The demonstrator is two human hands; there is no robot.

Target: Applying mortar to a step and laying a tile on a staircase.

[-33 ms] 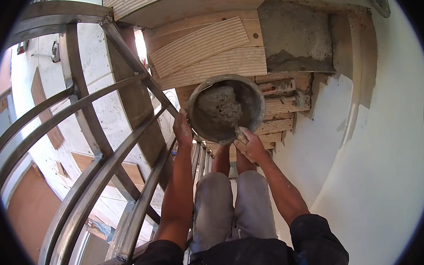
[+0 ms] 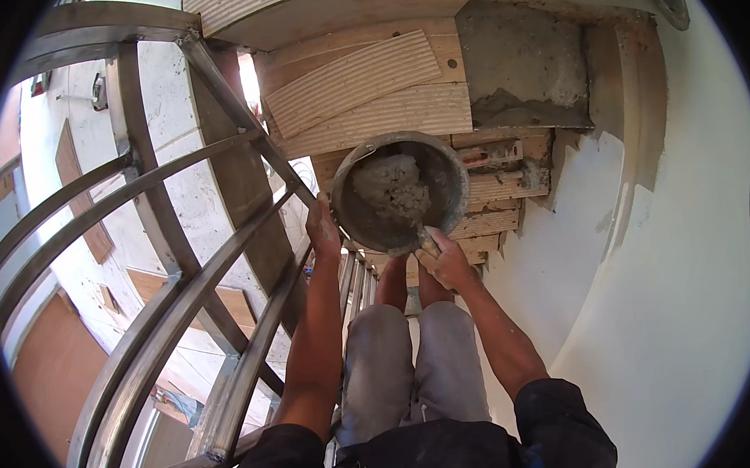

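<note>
A round dark bucket (image 2: 351, 228) with wet grey mortar (image 2: 387, 183) in it is in front of my legs, above the steps. My left hand (image 2: 322, 225) grips the bucket's left side near the rim; some of its fingers are hidden. My right hand (image 2: 446, 261) is closed round the handle of a trowel (image 2: 426, 242) at the bucket's near right edge. The trowel's blade runs into the mortar and I cannot make out its outline.
A metal railing (image 2: 151, 193) rises along my left. Ahead are steps with ribbed tiles (image 2: 352, 84) and a mortar-covered patch (image 2: 535, 55). A level-like tool (image 2: 490, 154) lies on a step right of the bucket. A pale wall (image 2: 677, 246) stands on my right.
</note>
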